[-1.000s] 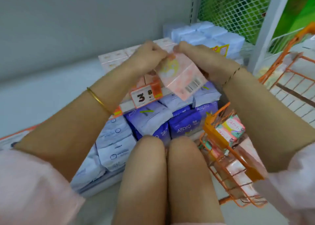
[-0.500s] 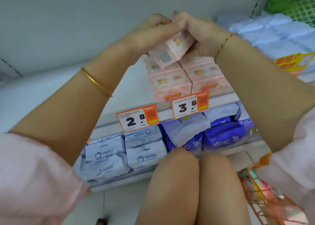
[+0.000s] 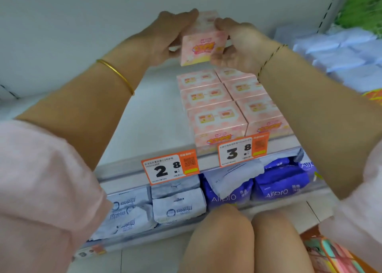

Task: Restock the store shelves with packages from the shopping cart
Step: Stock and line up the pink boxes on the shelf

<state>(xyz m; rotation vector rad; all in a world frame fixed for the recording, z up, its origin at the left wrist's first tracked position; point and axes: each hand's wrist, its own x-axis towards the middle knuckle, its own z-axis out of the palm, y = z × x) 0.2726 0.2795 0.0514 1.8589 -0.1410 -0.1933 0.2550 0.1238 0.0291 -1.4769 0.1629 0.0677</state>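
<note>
Over stack (image 3: pixel 215 115), left hand (image 3: pixel 173 35), right hand (image 3: pixel 237 45) gripping box (image 3: pixel 203 48), top blurred

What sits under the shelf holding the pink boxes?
White packs on the left, blue packs on the right, on a lower shelf. Price tags hide their tops; the right sleeve covers the row's far end.

Upper shelf (image 3: pixel 157 115), white, bare on its left half. Centre-right of frame: pink boxes (image 3: pixel 217 117) stand on it in two rows touching side by side, running front to back. The front rail carries two orange-and-white price tags, "2.8" (image 3: pixel 169 167) and "3.8" (image 3: pixel 241 150). Upper right: pale blue packs (image 3: pixel 334 51) piled on the same level. Lower shelf (image 3: pixel 157 234), lower centre: white-blue soft packs (image 3: pixel 177 208) on the left, purple "Airpro" packs (image 3: pixel 279 186) just beside them on the right.
</note>
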